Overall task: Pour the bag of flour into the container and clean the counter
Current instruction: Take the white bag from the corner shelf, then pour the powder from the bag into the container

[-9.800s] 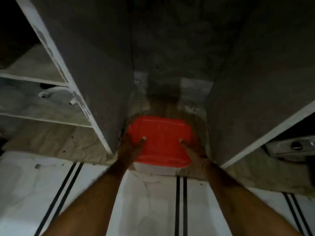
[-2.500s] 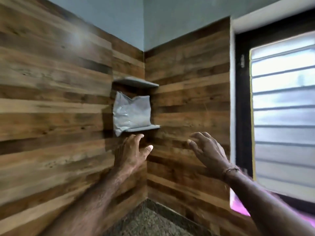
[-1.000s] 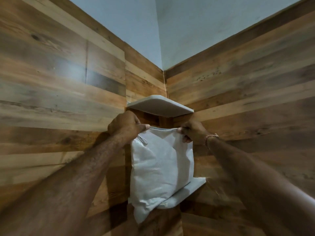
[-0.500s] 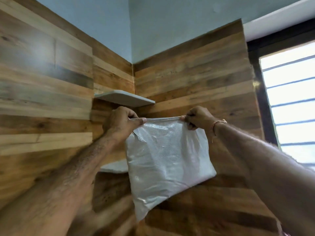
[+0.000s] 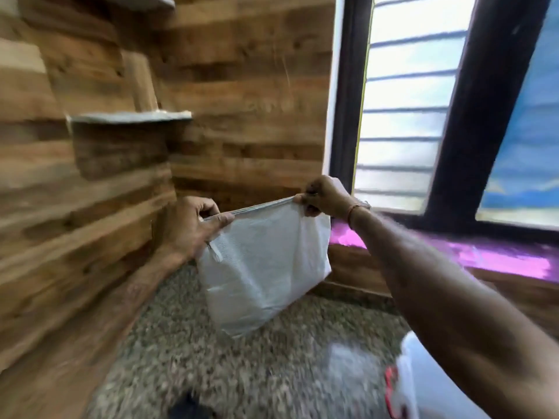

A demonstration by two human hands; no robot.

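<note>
Head view looks down into a corner where plank-clad walls (image 5: 242,95) meet beside a dark-framed window (image 5: 402,110). Below them runs the speckled stone worktop (image 5: 187,352), bare in the middle, which leaves room for setting something down and pouring.

A small corner shelf (image 5: 130,117) sits on the wall above and to the left of the hands, with nothing on it.

Next in size is the white flour bag (image 5: 266,267). It hangs in the air above the worktop, clear of the stone, a little tilted so its lower left corner points down. It is carried by its top edge, probably because that edge is the sealed seam and the firmest place to grip; holding both ends keeps the seam taut and the weight slung below it, so nothing can spill.

At the lower right edge, partly behind the right forearm, a white shape with a red rim (image 5: 402,388) stands on the worktop. It may be the container, but blur and the arm make that uncertain.

Left hand (image 5: 193,228) is clenched on the left end of the bag's top seam, thumb pressed over it. Right hand (image 5: 326,196) pinches the right end, fingers curled tight, a thin band (image 5: 352,211) at the wrist. The bag looks unopened, so I judge the pouring has not begun.
</note>
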